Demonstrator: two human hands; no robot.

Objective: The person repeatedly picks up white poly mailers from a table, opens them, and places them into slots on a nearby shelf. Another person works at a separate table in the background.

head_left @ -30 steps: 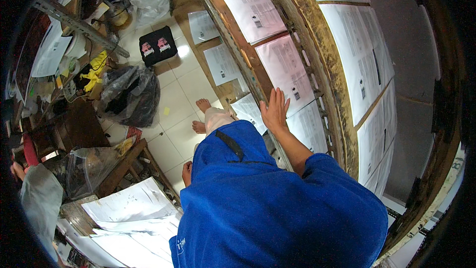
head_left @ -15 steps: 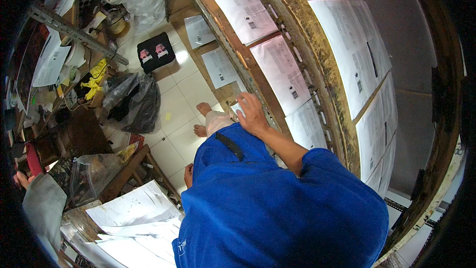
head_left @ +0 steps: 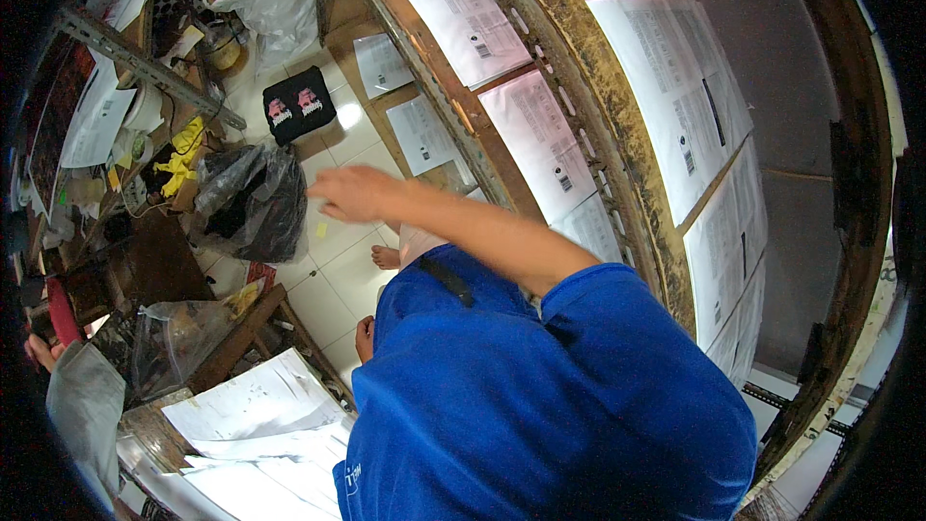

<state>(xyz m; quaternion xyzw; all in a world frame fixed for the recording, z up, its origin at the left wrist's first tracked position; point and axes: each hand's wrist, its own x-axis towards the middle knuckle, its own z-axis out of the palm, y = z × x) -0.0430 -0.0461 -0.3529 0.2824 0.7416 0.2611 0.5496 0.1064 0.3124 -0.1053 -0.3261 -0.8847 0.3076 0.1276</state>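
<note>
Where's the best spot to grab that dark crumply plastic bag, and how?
Probably pinch the plastic bag by its right edge, coming from the right: the plastic looks loose and wrinkled there, and the right hand is on that side.

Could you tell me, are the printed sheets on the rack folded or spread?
Spread: the printed sheets lie side by side, their broad printed faces visible, no fold showing.

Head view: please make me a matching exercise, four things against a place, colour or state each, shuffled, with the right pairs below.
1. Right hand
2. Left hand
3. Black item
4. Printed sheets

A. Laid in rows on the person's right
B. Stretched leftward across the front, blurred
C. Bears two pink prints
D. Low beside the blue shirt

Pairs: 1-B, 2-D, 3-C, 4-A
</note>
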